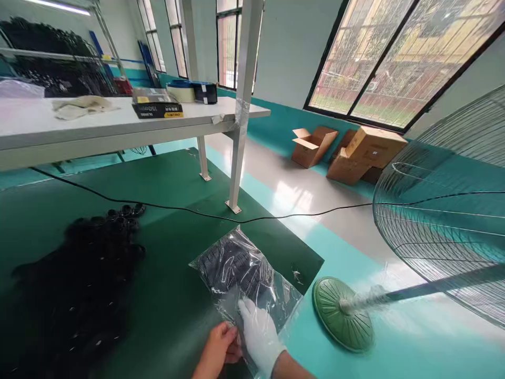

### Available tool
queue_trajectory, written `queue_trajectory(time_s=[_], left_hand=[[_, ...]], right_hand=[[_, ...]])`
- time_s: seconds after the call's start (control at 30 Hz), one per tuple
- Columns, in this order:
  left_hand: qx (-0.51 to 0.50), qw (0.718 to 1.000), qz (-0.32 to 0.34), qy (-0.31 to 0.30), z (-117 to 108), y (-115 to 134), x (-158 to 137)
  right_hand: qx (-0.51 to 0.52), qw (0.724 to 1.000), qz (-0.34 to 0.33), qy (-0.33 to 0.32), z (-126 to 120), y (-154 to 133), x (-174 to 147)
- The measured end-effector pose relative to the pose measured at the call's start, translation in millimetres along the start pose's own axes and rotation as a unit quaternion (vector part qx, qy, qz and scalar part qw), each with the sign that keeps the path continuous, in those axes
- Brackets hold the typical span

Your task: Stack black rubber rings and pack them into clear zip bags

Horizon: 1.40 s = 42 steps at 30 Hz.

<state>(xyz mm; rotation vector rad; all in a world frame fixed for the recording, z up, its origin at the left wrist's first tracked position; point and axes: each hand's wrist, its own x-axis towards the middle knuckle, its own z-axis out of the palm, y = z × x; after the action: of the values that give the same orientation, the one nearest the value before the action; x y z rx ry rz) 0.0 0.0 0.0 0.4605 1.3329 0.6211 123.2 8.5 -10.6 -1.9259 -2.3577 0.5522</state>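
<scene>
My left hand [223,342] pinched bag [240,263] over mat [173,295] edge — right hand [258,331], couldn't tell grip — hard yank risked ripping.

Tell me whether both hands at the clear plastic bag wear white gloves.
No: the right hand wears a close-fitting white glove, but the left hand is bare.

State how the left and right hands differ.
The left hand is bare; the right hand wears a white glove. The left hand pinches the near edge of the clear bag, while the right hand reaches farther along it. Both are at the bag.
</scene>
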Motion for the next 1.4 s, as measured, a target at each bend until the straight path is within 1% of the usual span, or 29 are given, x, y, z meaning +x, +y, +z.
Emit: queue_trajectory(time_s=[0.13, 0.23, 0.33, 0.43, 0.57, 0.63, 0.7, 0.73, 0.77, 0.8, 0.83, 0.87, 0.9, 0.93, 0.97, 1.0, 1.03, 1.07, 1.1, 1.17, 1.23, 1.3, 1.4], left_hand=[[0.004, 1.000, -0.014, -0.009, 0, -3, 6], [0.023, 1.000, -0.013, -0.003, -1, -2, 6], [0.040, 0.999, -0.011, -0.011, -3, 0, 3], [0.046, 0.999, -0.015, -0.026, -3, 1, 2], [0.052, 0.998, -0.013, -0.018, 2, -1, 5], [0.086, 0.996, -0.014, -0.011, 3, 2, 2], [0.180, 0.983, -0.032, 0.004, 1, 13, -9], [0.253, 0.967, -0.030, 0.012, -1, 22, -17], [0.339, 0.940, -0.025, 0.026, -2, 33, -25], [0.429, 0.902, 0.008, 0.037, -3, 47, -32], [0.514, 0.854, 0.061, 0.050, -2, 62, -38], [0.580, 0.804, 0.101, 0.078, 2, 77, -40], [0.620, 0.763, 0.161, 0.087, 9, 92, -38], [0.642, 0.719, 0.253, 0.077, 19, 106, -32], [0.660, 0.671, 0.334, 0.053, 32, 117, -21], [0.675, 0.620, 0.399, 0.025, 46, 126, -7], [0.687, 0.576, 0.444, -0.003, 60, 133, 9], [0.699, 0.539, 0.470, -0.028, 72, 137, 25], [0.711, 0.509, 0.482, -0.051, 83, 139, 40], [0.734, 0.468, 0.485, -0.083, 93, 138, 64], [0.747, 0.445, 0.484, -0.102, 91, 134, 78], [0.750, 0.434, 0.488, -0.107, 83, 130, 83], [0.750, 0.431, 0.489, -0.107, 77, 128, 86]], right_hand=[[0.015, 1.000, 0.016, 0.010, 3, 5, 7], [0.033, 0.999, 0.008, 0.026, 0, 8, 5], [0.050, 0.998, 0.011, 0.042, -7, 11, 5], [0.050, 0.997, 0.021, 0.051, -16, 14, 14], [0.042, 0.998, 0.033, 0.030, -30, 12, 24], [0.044, 0.999, 0.027, 0.017, -34, 11, 24], [0.047, 0.999, 0.008, 0.013, -36, 11, 21], [0.048, 0.999, -0.001, 0.015, -36, 12, 19], [0.049, 0.999, -0.009, 0.018, -35, 13, 18], [0.051, 0.998, -0.014, 0.022, -33, 14, 18], [0.053, 0.998, -0.016, 0.027, -30, 15, 19], [0.057, 0.998, -0.014, 0.033, -28, 16, 20], [0.062, 0.997, -0.009, 0.038, -24, 16, 22], [0.067, 0.997, -0.001, 0.043, -21, 16, 24], [0.072, 0.996, 0.007, 0.046, -18, 16, 26], [0.077, 0.996, 0.012, 0.049, -16, 15, 28], [0.081, 0.995, 0.015, 0.050, -14, 15, 29], [0.084, 0.995, 0.014, 0.049, -13, 15, 30], [0.086, 0.995, 0.011, 0.048, -12, 15, 30], [0.090, 0.995, 0.008, 0.047, -12, 16, 29], [0.095, 0.994, 0.004, 0.046, -14, 17, 27], [0.099, 0.994, -0.003, 0.047, -15, 18, 26], [0.104, 0.993, -0.017, 0.053, -18, 19, 23]])
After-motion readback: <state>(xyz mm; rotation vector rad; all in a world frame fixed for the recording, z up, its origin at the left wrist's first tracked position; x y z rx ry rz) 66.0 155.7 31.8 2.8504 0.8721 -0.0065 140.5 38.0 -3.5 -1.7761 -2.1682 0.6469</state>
